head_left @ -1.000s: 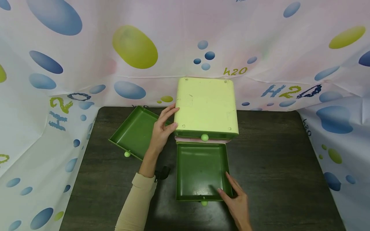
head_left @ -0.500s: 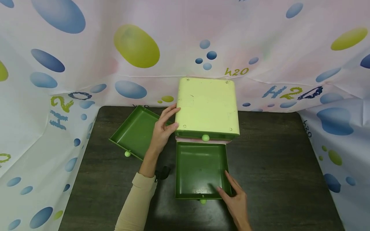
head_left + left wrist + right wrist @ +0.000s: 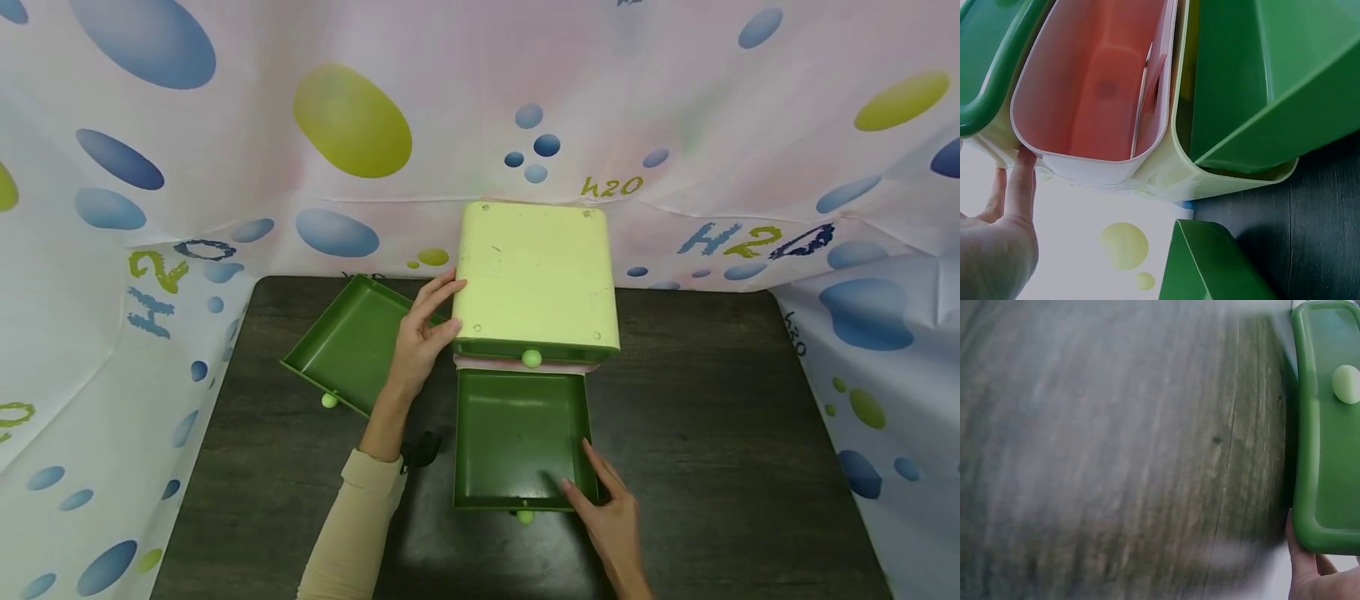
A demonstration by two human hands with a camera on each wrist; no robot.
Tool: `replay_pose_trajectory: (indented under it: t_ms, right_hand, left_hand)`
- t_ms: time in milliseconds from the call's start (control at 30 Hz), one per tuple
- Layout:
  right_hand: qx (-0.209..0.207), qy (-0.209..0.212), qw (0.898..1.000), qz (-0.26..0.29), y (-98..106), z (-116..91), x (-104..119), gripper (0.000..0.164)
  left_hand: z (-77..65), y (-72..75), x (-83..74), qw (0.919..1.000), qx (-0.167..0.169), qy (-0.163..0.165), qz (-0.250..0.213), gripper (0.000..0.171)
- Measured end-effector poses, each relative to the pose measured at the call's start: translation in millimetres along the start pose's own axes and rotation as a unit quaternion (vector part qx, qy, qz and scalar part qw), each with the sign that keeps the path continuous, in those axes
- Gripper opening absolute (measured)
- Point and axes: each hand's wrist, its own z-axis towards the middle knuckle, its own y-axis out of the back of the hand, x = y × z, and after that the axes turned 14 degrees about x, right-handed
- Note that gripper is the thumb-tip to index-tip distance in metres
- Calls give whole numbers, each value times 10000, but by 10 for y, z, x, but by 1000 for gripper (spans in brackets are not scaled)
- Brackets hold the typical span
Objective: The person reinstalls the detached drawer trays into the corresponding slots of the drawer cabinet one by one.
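A small drawer unit (image 3: 536, 275) with a pale yellow top stands at the back of the table. Its top green drawer is fully in, while the pink middle compartment (image 3: 1097, 81) has no drawer in it. A lower green drawer (image 3: 517, 442) sticks far out of the bottom compartment toward me. With the thumb inside and fingers outside, my right hand (image 3: 615, 525) pinches that drawer's right wall near the front corner. My left hand (image 3: 416, 346) rests against the unit's left side with extended fingers. Its fingertips touch the upper tier, beside the pink compartment in the left wrist view.
Another green drawer (image 3: 345, 342) lies loose and askew on the dark table (image 3: 720, 433), left of the unit and partly behind my left hand. A printed sheet (image 3: 450, 100) hangs right behind the unit and along both sides.
The lower green drawer has slid a little farther into the unit, away from me, with my right hand moving along. My left hand stays against the unit's side.
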Motion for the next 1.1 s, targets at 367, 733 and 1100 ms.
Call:
replay_pose_trajectory:
  t_ms: [367, 733, 1100]
  right_hand:
    - [129, -15, 9999, 57, 16, 73, 57, 72]
    - [430, 257, 9985, -237, 55, 96, 60, 74]
    - [1309, 713, 9848, -896, 184, 149, 50, 103]
  left_hand:
    - [16, -14, -20, 10000, 18, -37, -87, 47]
    - [-11, -2, -43, 9999, -103, 6, -124, 46]
    - [-25, 12, -23, 10000, -38, 21, -64, 45]
